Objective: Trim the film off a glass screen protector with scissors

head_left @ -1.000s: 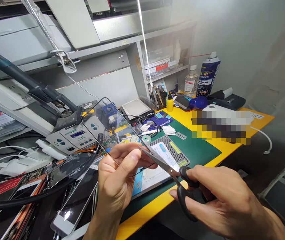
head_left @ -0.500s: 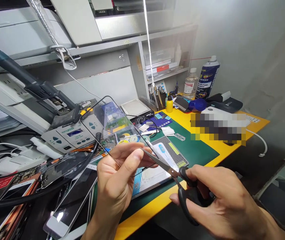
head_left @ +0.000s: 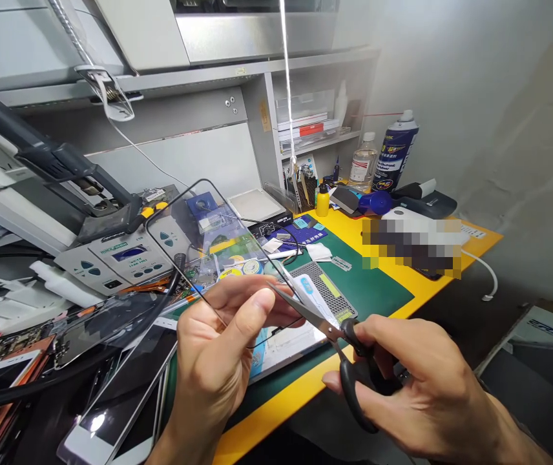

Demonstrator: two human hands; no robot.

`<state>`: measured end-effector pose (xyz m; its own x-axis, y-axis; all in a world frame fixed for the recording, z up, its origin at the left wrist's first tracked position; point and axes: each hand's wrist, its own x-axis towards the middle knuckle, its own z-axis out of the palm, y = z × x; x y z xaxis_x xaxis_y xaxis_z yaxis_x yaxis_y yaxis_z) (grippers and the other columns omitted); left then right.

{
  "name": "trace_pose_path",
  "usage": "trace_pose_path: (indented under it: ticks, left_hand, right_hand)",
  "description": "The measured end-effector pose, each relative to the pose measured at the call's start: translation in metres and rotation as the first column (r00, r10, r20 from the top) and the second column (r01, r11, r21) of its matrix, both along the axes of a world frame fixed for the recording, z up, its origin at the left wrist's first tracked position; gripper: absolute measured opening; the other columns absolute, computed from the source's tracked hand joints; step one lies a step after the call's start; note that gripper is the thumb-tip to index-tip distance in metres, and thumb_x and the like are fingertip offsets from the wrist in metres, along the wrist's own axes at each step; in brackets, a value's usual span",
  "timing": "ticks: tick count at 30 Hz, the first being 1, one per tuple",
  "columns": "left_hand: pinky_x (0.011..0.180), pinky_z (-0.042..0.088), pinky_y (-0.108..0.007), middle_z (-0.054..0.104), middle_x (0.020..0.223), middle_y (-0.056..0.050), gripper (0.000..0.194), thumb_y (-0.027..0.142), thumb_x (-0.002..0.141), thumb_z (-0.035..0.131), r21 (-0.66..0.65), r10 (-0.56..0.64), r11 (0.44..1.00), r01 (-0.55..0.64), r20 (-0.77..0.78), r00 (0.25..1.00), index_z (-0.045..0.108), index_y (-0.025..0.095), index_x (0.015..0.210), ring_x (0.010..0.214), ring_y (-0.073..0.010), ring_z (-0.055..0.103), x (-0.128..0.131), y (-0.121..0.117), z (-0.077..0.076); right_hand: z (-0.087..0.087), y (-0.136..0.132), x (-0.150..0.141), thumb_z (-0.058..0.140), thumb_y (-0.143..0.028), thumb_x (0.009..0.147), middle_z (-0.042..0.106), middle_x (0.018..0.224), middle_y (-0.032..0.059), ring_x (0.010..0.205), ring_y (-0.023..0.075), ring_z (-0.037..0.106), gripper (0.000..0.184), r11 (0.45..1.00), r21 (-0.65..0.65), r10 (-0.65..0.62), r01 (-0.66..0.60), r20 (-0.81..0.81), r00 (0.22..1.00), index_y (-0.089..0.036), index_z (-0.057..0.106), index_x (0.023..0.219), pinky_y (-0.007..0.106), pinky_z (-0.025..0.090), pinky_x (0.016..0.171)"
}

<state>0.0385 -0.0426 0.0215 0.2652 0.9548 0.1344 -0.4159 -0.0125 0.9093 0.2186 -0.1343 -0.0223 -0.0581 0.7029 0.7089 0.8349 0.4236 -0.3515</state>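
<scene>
My left hand [head_left: 230, 342] pinches the lower end of a clear, phone-shaped panel with a thin black rim [head_left: 218, 226], its thumb in front and its fingers curled behind. The panel is held up and tilted, and things on the bench show through it. In my right hand [head_left: 417, 374] is a pair of scissors [head_left: 327, 328] with black handles, thumb and fingers at the loops. One blade points left across the panel's right edge, its tip close to my left thumb. Whether the blades touch the panel, I cannot tell.
A green mat [head_left: 378, 284] lies on the yellow bench [head_left: 276, 413]. Phones [head_left: 126, 381] and cables crowd the left side, before a grey soldering station [head_left: 121, 258]. At the back right stand a spray can [head_left: 395, 155] and a clear bottle [head_left: 364, 161]. A white cord [head_left: 287, 77] hangs ahead.
The camera view has shifted slightly, so the bench and both hands sit a little further left. The grips on panel and scissors look the same.
</scene>
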Motion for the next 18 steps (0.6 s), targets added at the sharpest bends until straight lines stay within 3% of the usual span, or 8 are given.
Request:
trace_pose_path:
  ticks: [11,18]
  left_hand:
    - [0.062,0.063,-0.023,0.079,0.076,-0.005,0.006,0.017,0.080,0.076,0.001,-0.066,0.998,0.066,0.025,0.998,0.081,0.017,0.082,0.062,-0.0160,0.074,-0.0034,0.0039,-0.0025]
    - [0.062,0.063,-0.026,0.079,0.075,-0.003,0.004,0.017,0.078,0.076,-0.054,0.037,0.998,-0.036,0.019,0.999,0.079,0.019,0.079,0.062,-0.0175,0.075,0.0037,-0.0048,0.0050]
  right_hand:
    - [-0.0013,-0.0010,0.0022,0.076,-0.024,0.079,0.049,0.062,-0.0072,0.048,0.0097,0.045,0.026,0.999,0.031,0.020,-0.020,0.012,1.000,-0.020,0.052,0.090,0.026,0.036,0.049]
    - [0.0066,0.0013,0.0010,0.073,-0.024,0.083,0.048,0.060,-0.0062,0.047,0.0104,0.041,0.020,0.998,0.067,-0.006,0.002,0.050,0.999,-0.019,0.055,0.087,0.027,0.032,0.048]
